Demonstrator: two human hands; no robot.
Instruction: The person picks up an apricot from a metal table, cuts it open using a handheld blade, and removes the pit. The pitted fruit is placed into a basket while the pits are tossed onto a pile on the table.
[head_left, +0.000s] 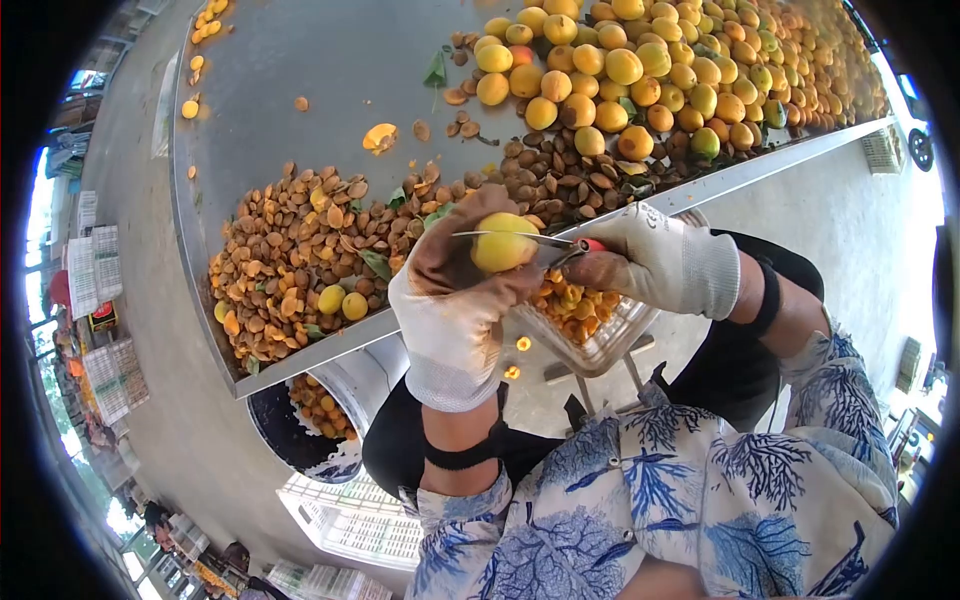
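Observation:
My left hand (pixel 450 290), in a stained white work glove, has its fingers wrapped round a yellow apricot (pixel 503 254). In my right hand (pixel 650 255), gloved as well, is a small knife (pixel 550 240) with a red end to its handle. Its thin blade lies across the upper part of the apricot. Just below both hands, a plastic basket (pixel 630 325) holds cut apricot pieces (pixel 575 312). A heap of brown apricot pits (pixel 300 235) lies on the metal table behind my left hand.
Whole apricots (pixel 640 80) are piled over the right side of the metal table (pixel 330 70), inside its raised rim. A bucket (pixel 290 425) with apricot pieces stands under the edge at left. White crates (pixel 350 525) sit on the floor nearby.

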